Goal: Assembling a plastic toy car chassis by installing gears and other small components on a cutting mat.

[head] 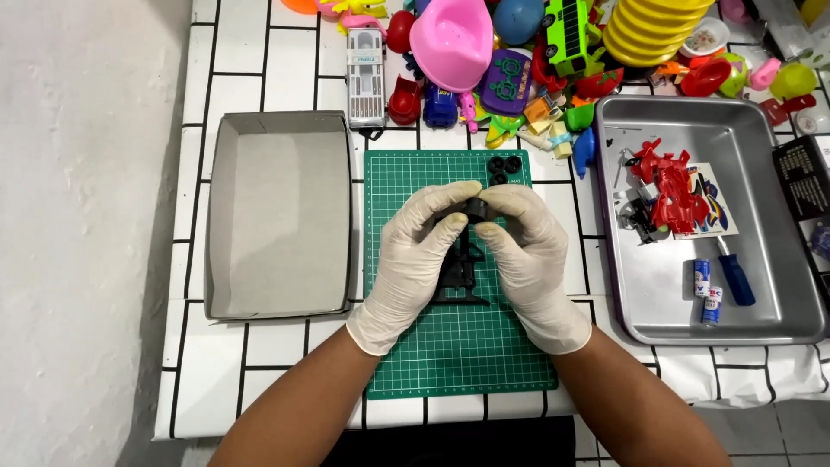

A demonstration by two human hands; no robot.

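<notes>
Hiding black chassis (458, 272) top: gloved hands (471, 251)

The gloved left hand (421, 259) and right hand (525, 255) cover much of the black toy frame (461, 270), so its top end is hard to see. A small black wheel (476, 208) sits between the fingers (450, 227), partly hidden. The pile of toys (519, 52) is cut off by the top edge. The black box (808, 177) runs off the right edge. The sticker sheet (711, 203) lies partly under the red car body (674, 195).
</notes>
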